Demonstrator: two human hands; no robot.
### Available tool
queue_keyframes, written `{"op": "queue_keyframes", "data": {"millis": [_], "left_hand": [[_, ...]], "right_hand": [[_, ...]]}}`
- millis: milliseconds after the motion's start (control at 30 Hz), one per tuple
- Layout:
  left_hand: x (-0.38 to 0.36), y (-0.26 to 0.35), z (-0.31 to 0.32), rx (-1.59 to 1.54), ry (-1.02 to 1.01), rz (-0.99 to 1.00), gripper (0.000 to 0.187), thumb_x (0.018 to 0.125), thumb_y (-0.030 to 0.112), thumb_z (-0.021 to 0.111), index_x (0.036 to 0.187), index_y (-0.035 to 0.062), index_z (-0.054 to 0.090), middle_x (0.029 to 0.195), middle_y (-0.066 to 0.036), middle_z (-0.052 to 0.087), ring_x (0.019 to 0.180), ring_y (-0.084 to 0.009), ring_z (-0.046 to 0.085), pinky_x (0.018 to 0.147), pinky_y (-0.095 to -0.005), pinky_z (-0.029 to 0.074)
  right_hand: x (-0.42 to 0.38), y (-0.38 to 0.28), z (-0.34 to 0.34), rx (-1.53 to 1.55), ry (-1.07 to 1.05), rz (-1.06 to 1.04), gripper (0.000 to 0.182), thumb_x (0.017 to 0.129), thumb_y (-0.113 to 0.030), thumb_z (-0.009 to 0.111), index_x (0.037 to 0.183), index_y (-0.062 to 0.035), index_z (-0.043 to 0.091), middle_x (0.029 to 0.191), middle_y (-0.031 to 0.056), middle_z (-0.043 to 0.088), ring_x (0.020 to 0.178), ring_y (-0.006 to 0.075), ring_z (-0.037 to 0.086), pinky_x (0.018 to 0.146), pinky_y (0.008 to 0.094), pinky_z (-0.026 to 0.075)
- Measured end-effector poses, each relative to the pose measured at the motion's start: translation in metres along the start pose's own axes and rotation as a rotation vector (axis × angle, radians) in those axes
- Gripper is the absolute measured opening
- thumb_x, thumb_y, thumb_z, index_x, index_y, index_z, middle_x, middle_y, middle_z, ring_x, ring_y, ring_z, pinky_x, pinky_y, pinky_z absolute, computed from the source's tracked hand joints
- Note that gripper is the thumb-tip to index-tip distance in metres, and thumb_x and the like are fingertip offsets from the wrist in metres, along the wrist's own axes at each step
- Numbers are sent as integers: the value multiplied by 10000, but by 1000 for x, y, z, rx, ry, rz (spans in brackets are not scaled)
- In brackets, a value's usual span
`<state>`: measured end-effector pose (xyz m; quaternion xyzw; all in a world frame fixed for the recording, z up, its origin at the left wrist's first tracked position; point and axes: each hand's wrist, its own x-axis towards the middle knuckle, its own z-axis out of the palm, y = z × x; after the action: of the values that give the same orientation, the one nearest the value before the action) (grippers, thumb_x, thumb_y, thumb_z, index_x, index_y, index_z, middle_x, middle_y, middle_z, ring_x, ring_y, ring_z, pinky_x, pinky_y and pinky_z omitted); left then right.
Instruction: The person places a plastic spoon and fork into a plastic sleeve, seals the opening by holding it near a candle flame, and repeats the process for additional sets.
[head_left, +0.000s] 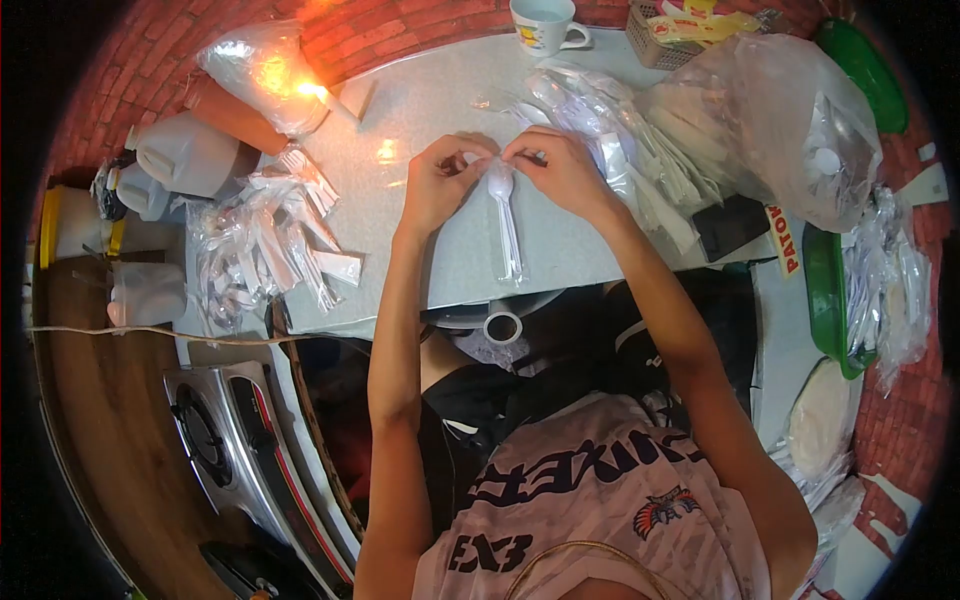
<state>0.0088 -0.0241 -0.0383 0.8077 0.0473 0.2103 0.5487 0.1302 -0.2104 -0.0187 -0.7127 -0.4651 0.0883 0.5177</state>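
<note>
A white plastic spoon point(503, 195), nested with other white cutlery in a narrow clear plastic sleeve point(513, 270), lies on the grey tabletop in front of me, its bowl end pointing away. At the sleeve's far end, my left hand point(445, 182) pinches one side of the plastic. My right hand point(560, 172) pinches the same end from the other side, and the fingertips of both hands nearly meet. A lit candle point(338, 106) burns to the left, apart from my hands. Right of my right hand lies a heap of clear plastic with white cutlery point(590, 110).
Wrapped cutlery packs point(270, 235) are piled at the table's left, beside plastic jugs point(190, 155). A mug point(545, 28) and a basket point(652, 42) stand at the back. On the right are a large plastic bag point(800, 120), a dark phone-like slab point(733, 228) and a green tray point(828, 290).
</note>
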Motion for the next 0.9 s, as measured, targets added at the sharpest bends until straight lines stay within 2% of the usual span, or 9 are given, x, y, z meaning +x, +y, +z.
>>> {"op": "queue_keyframes", "data": {"millis": [100, 133, 200, 300, 367, 633, 733, 800, 900], "left_hand": [[-1, 2, 3, -14, 0, 83, 191, 860, -44, 772, 1027, 46, 754, 1078, -11, 699, 820, -65, 589, 677, -209, 461], [-1, 1, 3, -15, 1, 84, 191, 860, -44, 772, 1027, 46, 754, 1078, -11, 699, 820, -65, 589, 677, -209, 461], [0, 1, 4, -60, 17, 132, 170, 801, -83, 761, 894, 60, 768, 1071, -30, 729, 795, -85, 605, 658, -231, 474], [-3, 6, 6, -34, 24, 153, 174, 790, -107, 743, 860, 50, 765, 1059, -31, 720, 825, -97, 647, 662, -240, 499], [-5, 7, 7, 8, 23, 161, 177, 788, -110, 737, 860, 49, 766, 1058, -35, 716, 823, -105, 653, 659, -244, 506], [-8, 18, 10, 143, 71, 212, 186, 793, -110, 672, 860, 38, 763, 1047, -55, 710, 791, -117, 661, 640, -268, 524], [-10, 24, 9, 158, 64, 171, 164, 801, -75, 668, 865, 42, 763, 1041, -65, 712, 709, -123, 633, 614, -277, 510], [-11, 28, 10, 189, 62, 127, 109, 801, -5, 715, 885, 55, 752, 1032, -59, 716, 652, -128, 606, 602, -272, 497], [-15, 38, 16, 284, 56, 89, 113, 796, 62, 764, 905, 67, 737, 1023, -45, 718, 625, -126, 586, 591, -273, 485]], "right_hand": [[-2, -1, 0, -13, 4, 1, 132, 861, 5, 683, 975, -15, 747, 954, 127, 720, 792, 255, 702, 725, 354, 547], [-2, -1, 0, -30, 5, -8, 128, 865, 9, 675, 966, -22, 749, 964, 120, 711, 816, 262, 698, 744, 361, 547], [-4, -2, 1, -45, 7, -19, 128, 869, 14, 668, 957, -28, 750, 975, 113, 702, 839, 269, 694, 763, 369, 546], [-9, -5, 4, -78, 57, -161, 152, 860, 28, 656, 939, -51, 758, 1039, 85, 681, 912, 284, 677, 811, 388, 540], [-16, -9, 3, -193, 28, -200, 181, 847, 37, 650, 925, -77, 766, 1114, 61, 663, 967, 280, 661, 842, 401, 533], [-39, -25, -8, -263, -39, -186, 170, 822, 3, 679, 906, -108, 776, 1158, 37, 649, 960, 264, 655, 820, 396, 537], [-43, -31, -8, -268, -30, -178, 116, 833, -53, 699, 902, -107, 775, 1159, 37, 651, 964, 266, 655, 818, 395, 537], [-42, -30, -7, -255, -19, -162, 85, 846, -85, 708, 898, -102, 773, 1155, 41, 653, 970, 269, 656, 821, 398, 537], [-35, -22, -4, -255, 29, -243, 76, 863, -81, 728, 932, -60, 751, 1117, 75, 660, 897, 248, 673, 751, 350, 544]]}}
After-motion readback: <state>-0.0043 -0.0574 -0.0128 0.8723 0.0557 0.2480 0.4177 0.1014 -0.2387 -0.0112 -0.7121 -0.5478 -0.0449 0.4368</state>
